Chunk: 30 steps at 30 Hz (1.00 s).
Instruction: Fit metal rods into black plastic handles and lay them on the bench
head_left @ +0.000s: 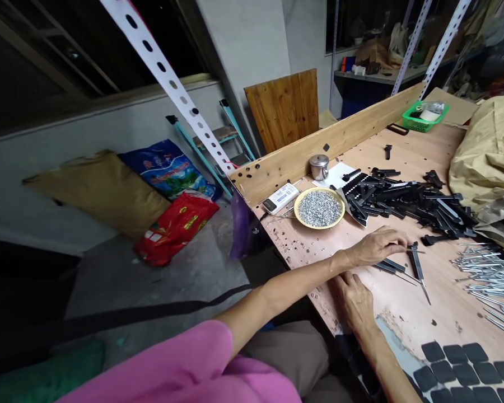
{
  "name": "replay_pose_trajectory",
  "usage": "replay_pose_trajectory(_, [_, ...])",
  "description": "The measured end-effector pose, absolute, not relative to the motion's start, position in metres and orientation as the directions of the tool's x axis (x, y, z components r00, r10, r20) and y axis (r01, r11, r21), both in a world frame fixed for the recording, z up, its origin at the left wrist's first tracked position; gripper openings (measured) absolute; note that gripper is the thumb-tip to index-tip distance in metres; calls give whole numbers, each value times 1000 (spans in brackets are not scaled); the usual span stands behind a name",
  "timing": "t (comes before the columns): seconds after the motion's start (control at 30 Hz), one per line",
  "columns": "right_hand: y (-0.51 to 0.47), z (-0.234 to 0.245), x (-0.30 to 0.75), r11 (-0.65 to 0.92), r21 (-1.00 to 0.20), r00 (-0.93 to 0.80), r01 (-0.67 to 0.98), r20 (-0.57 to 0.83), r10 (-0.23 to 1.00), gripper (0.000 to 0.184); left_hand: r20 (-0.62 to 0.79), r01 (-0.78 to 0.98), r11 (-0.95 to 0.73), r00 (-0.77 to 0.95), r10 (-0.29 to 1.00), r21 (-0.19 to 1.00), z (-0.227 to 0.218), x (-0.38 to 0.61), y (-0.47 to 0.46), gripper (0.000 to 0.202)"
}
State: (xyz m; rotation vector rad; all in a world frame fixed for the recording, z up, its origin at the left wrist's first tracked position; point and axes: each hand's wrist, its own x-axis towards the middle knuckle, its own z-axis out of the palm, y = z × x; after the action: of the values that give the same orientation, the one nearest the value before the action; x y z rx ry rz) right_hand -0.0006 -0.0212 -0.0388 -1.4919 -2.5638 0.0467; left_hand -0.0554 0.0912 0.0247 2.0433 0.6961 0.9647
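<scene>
Two bare hands lie over the worktop (pixel 403 319), the left hand (pixel 376 246), its grip curled and its hold unclear, nearer the black-handled steel pin (pixel 418 267) lying lengthwise just beside it, the right hand (pixel 353 305) slack and empty.

2 hands (pixel 376 246), 1 steel cup (pixel 319 167)

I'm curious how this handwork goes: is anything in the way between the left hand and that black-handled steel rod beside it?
Nothing visible stands in the way. The left hand sits right at the upper end of the black-handled steel rod, on the wooden tabletop. Whether the fingers already touch it is hard to tell.
</scene>
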Motion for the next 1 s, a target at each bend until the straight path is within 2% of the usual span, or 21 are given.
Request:
replay_pose_trajectory(0.07, [-18, -39, -6, 438, -144, -430, 887, 87, 899, 32, 409, -41, -434, 425, 808, 900, 36, -61, 87, 11])
replay_pose_trajectory(0.13, [-15, -39, -12, 318, -205, -316, 926, 41, 948, 25, 361, -229, -298, 324, 874, 927, 47, -70, 80, 14])
replay_pose_trajectory(0.2, [-12, -39, -17, 215, -250, -218, 944, 16, 976, 22, 259, -376, -149, 262, 930, 915, 56, -84, 69, 18])
replay_pose_trajectory(0.27, [-11, -39, -21, 177, -265, -176, 948, 26, 984, 22, 102, -458, 10, 220, 970, 889, 59, -103, 54, 24])
replay_pose_trajectory(0.4, [-7, -36, -23, 134, -309, -109, 942, 96, 989, 26, -247, -392, 312, 207, 946, 866, 47, -143, 19, 31])
replay_pose_trajectory(0.5, [-2, -30, -17, 108, -390, -49, 915, 160, 986, 22, -413, -284, 460, 212, 886, 841, 30, -162, -5, 36])
replay_pose_trajectory(0.57, [-2, -23, -12, 99, -441, -10, 892, 200, 980, 19, -486, -228, 549, 280, 828, 804, 22, -167, -15, 41])
replay_pose_trajectory(0.6, [-4, -18, -11, 91, -481, 21, 872, 222, 975, 19, -502, -216, 580, 327, 801, 785, 20, -168, -19, 43])
replay_pose_trajectory(0.67, [-11, -7, -11, 68, -660, 131, 748, 248, 960, 22, -499, -214, 615, 415, 761, 759, 21, -168, -24, 46])
replay_pose_trajectory(0.73, [-23, 5, -15, 55, -868, 276, 493, 216, 937, 29, -471, -226, 617, 470, 747, 754, 26, -166, -27, 46])
replay_pose_trajectory(0.77, [-29, 11, -18, 56, -935, 337, 350, 181, 924, 32, -457, -231, 612, 483, 747, 756, 28, -165, -28, 46])
replay_pose_trajectory(0.8, [-34, 16, -22, 55, -971, 376, 233, 142, 916, 35, -442, -236, 603, 492, 750, 762, 31, -164, -29, 46])
replay_pose_trajectory(0.87, [-43, 25, -28, 46, -992, 417, 121, 93, 904, 37, -402, -248, 579, 512, 759, 777, 35, -164, -31, 46])
replay_pose_trajectory(1.0, [-51, 33, -35, 47, -997, 452, 57, 68, 890, 38, -323, -265, 529, 553, 768, 806, 37, -167, -34, 49])
